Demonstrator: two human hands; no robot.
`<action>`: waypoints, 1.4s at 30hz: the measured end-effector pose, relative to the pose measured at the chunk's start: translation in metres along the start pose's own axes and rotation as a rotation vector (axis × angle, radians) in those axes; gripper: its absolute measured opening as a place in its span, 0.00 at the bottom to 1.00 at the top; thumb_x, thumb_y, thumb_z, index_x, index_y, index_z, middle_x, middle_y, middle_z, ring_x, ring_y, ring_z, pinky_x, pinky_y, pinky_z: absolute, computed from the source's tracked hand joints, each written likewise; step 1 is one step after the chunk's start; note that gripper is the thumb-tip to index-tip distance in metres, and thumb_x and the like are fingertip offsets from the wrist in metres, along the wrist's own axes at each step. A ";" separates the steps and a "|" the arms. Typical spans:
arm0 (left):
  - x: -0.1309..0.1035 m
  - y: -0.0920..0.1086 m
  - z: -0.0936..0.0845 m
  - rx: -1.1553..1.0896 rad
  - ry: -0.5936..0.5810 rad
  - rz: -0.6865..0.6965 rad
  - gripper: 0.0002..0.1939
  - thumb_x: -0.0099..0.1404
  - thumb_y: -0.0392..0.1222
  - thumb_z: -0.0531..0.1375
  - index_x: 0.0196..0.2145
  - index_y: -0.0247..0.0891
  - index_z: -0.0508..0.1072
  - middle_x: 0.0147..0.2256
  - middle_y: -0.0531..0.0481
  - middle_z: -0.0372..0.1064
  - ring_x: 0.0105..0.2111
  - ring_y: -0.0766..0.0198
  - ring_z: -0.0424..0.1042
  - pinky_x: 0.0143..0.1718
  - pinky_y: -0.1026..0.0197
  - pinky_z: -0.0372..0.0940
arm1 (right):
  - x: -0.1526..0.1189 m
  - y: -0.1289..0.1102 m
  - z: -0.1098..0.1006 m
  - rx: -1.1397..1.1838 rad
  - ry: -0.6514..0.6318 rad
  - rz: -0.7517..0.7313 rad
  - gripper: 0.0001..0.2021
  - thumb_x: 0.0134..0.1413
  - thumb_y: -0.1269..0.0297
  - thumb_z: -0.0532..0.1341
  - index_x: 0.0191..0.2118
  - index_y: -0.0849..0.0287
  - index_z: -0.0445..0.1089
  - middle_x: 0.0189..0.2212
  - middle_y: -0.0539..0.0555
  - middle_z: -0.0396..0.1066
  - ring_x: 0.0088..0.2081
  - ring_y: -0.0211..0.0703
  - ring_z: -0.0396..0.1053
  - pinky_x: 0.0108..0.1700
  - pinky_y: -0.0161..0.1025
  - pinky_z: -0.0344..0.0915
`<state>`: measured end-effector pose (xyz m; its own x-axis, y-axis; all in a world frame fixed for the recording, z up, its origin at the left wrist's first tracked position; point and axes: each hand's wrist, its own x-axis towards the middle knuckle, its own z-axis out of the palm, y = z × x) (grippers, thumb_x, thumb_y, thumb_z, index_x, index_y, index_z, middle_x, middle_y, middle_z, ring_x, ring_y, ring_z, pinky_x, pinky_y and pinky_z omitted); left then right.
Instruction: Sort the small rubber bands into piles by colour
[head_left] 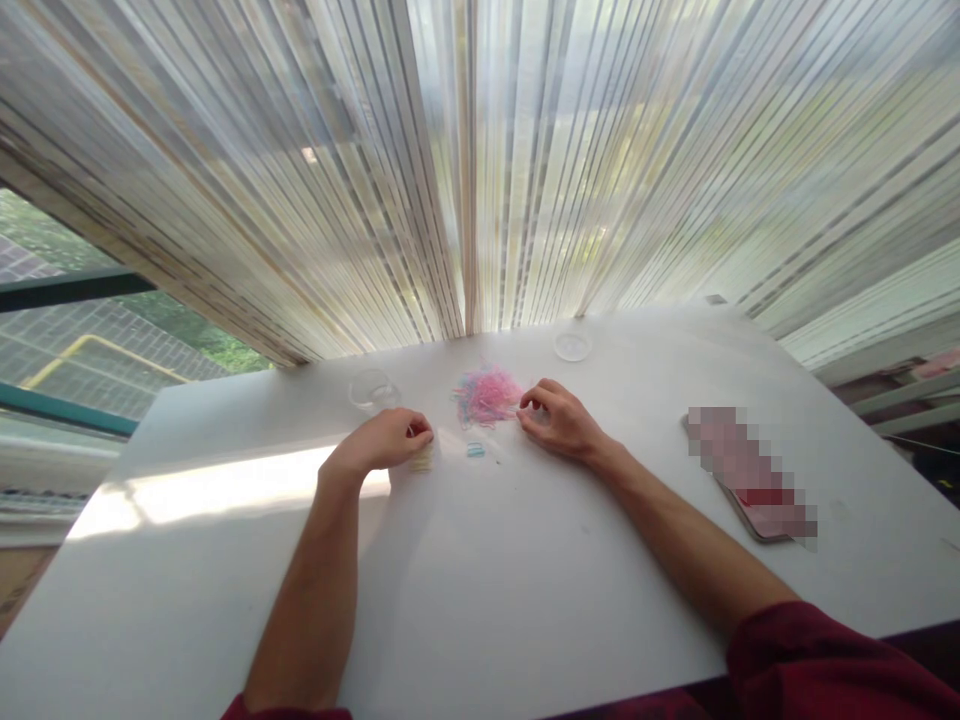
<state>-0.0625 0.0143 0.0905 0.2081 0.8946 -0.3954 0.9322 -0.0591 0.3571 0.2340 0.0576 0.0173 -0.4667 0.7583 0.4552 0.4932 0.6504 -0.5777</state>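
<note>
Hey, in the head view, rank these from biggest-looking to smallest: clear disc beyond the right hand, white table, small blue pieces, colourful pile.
1. White table
2. Colourful pile
3. Clear disc
4. Small blue pieces

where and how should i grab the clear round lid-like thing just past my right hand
Best pinch the clear round piece by its rim, probably from the near side with the right hand. It looks low and flat on the table, so its edge seems the likeliest hold; the pink pile lies off to its left.
</note>
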 end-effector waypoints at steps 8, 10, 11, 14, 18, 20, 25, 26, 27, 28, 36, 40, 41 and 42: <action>0.003 0.016 0.006 0.010 0.261 0.111 0.14 0.66 0.47 0.54 0.38 0.39 0.78 0.36 0.48 0.76 0.34 0.60 0.73 0.37 0.60 0.64 | 0.000 -0.003 0.002 -0.028 -0.017 -0.001 0.03 0.53 0.72 0.61 0.32 0.57 0.69 0.31 0.52 0.65 0.34 0.42 0.65 0.39 0.39 0.65; 0.008 0.030 0.015 0.032 0.375 0.143 0.11 0.67 0.45 0.56 0.39 0.40 0.78 0.37 0.50 0.76 0.34 0.62 0.73 0.36 0.62 0.64 | 0.001 0.000 0.003 0.007 0.009 0.019 0.03 0.53 0.72 0.61 0.32 0.57 0.69 0.30 0.51 0.64 0.33 0.41 0.65 0.38 0.38 0.64; 0.011 0.038 0.020 0.049 0.446 0.163 0.11 0.67 0.44 0.57 0.41 0.41 0.77 0.38 0.50 0.75 0.34 0.62 0.73 0.36 0.62 0.64 | 0.001 0.001 0.004 0.021 0.026 0.033 0.02 0.53 0.71 0.61 0.32 0.57 0.69 0.30 0.51 0.64 0.33 0.40 0.65 0.38 0.37 0.64; 0.019 0.058 0.036 0.137 0.542 0.196 0.11 0.70 0.43 0.57 0.47 0.42 0.75 0.44 0.49 0.74 0.39 0.62 0.73 0.34 0.64 0.64 | 0.002 0.003 0.004 0.030 0.072 0.075 0.02 0.53 0.71 0.62 0.31 0.58 0.69 0.29 0.50 0.63 0.31 0.39 0.63 0.36 0.36 0.63; 0.027 0.066 0.050 0.236 0.587 0.161 0.12 0.72 0.43 0.55 0.49 0.42 0.74 0.44 0.48 0.72 0.43 0.60 0.73 0.38 0.63 0.65 | 0.002 0.003 0.004 0.023 0.092 0.083 0.02 0.54 0.71 0.62 0.32 0.58 0.69 0.29 0.50 0.64 0.30 0.38 0.63 0.35 0.36 0.62; 0.029 0.064 0.053 0.252 0.594 0.132 0.12 0.72 0.44 0.54 0.48 0.42 0.75 0.44 0.48 0.72 0.42 0.60 0.73 0.38 0.62 0.65 | 0.003 0.003 0.005 0.026 0.092 0.079 0.02 0.54 0.71 0.62 0.32 0.58 0.70 0.29 0.50 0.64 0.30 0.38 0.63 0.36 0.36 0.62; 0.033 0.059 0.056 0.244 0.602 0.097 0.10 0.72 0.44 0.55 0.45 0.42 0.76 0.43 0.49 0.73 0.41 0.60 0.73 0.38 0.62 0.64 | 0.003 0.003 0.005 0.031 0.118 0.080 0.02 0.56 0.70 0.61 0.33 0.58 0.71 0.28 0.50 0.64 0.30 0.38 0.63 0.36 0.36 0.63; 0.033 0.058 0.056 0.239 0.606 0.096 0.10 0.72 0.44 0.56 0.44 0.42 0.76 0.43 0.49 0.74 0.41 0.60 0.74 0.38 0.62 0.64 | 0.002 0.003 0.005 0.033 0.125 0.082 0.02 0.56 0.70 0.61 0.33 0.58 0.71 0.28 0.50 0.64 0.30 0.38 0.63 0.36 0.36 0.63; 0.034 0.058 0.056 0.234 0.608 0.098 0.10 0.71 0.44 0.56 0.44 0.42 0.76 0.43 0.49 0.74 0.41 0.60 0.74 0.38 0.61 0.64 | 0.002 0.003 0.005 0.035 0.130 0.084 0.02 0.56 0.70 0.61 0.34 0.58 0.71 0.28 0.50 0.64 0.30 0.38 0.63 0.36 0.36 0.63; 0.034 0.058 0.056 0.228 0.608 0.098 0.09 0.71 0.43 0.56 0.44 0.42 0.76 0.43 0.50 0.74 0.40 0.60 0.74 0.38 0.62 0.64 | 0.002 0.003 0.005 0.038 0.132 0.085 0.02 0.57 0.70 0.61 0.34 0.58 0.71 0.28 0.50 0.64 0.30 0.38 0.63 0.36 0.36 0.63; 0.030 0.061 0.054 0.196 0.584 0.103 0.09 0.71 0.43 0.56 0.42 0.40 0.75 0.42 0.49 0.73 0.38 0.60 0.74 0.35 0.62 0.64 | 0.002 0.001 0.004 0.046 0.138 0.065 0.02 0.57 0.70 0.61 0.34 0.58 0.71 0.28 0.50 0.64 0.31 0.39 0.64 0.36 0.36 0.63; 0.025 0.055 0.044 0.082 0.613 0.131 0.09 0.70 0.42 0.57 0.41 0.40 0.76 0.41 0.49 0.73 0.37 0.61 0.74 0.34 0.63 0.63 | 0.002 0.001 0.004 0.046 0.132 0.056 0.03 0.57 0.70 0.61 0.34 0.58 0.72 0.29 0.51 0.65 0.32 0.40 0.65 0.37 0.37 0.63; 0.024 0.052 0.040 0.042 0.613 0.143 0.08 0.69 0.42 0.57 0.41 0.40 0.76 0.41 0.49 0.73 0.36 0.62 0.73 0.34 0.63 0.63 | 0.002 0.001 0.004 0.047 0.130 0.055 0.03 0.57 0.70 0.61 0.34 0.58 0.72 0.29 0.51 0.65 0.32 0.40 0.65 0.37 0.37 0.63; 0.023 0.048 0.036 0.004 0.607 0.158 0.08 0.69 0.42 0.58 0.40 0.40 0.76 0.39 0.49 0.73 0.35 0.62 0.73 0.35 0.62 0.63 | 0.002 0.001 0.004 0.046 0.131 0.052 0.03 0.57 0.71 0.61 0.34 0.58 0.72 0.29 0.51 0.65 0.32 0.40 0.65 0.37 0.37 0.63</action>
<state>-0.0027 0.0161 0.0683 0.1396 0.9669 0.2135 0.9050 -0.2121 0.3688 0.2305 0.0597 0.0148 -0.3402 0.7924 0.5063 0.4787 0.6094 -0.6321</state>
